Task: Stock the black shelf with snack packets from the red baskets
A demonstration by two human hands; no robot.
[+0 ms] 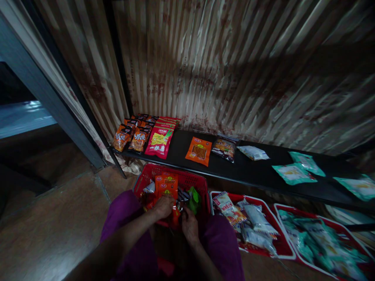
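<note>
Between the knees stands a red plastic basket (190,177) holding orange snack packets (166,183), a green packet (194,200) and dark packets. My left hand (164,207) reaches into it, fingers bent on the lower part of the orange packets. To its right, my right hand (190,225) is at the basket's near side, beside an orange packet and a dark one. The fingertips of both hands are dim and partly hidden among the packets, so their grip is unclear.
A black shelf (178,150) behind the basket carries orange-black bags (139,138), a red bag (160,138), an orange packet (198,151), a dark packet (225,147), a white packet (253,152) and teal packets (293,174). Two more baskets (288,249) (318,269) stand right.
</note>
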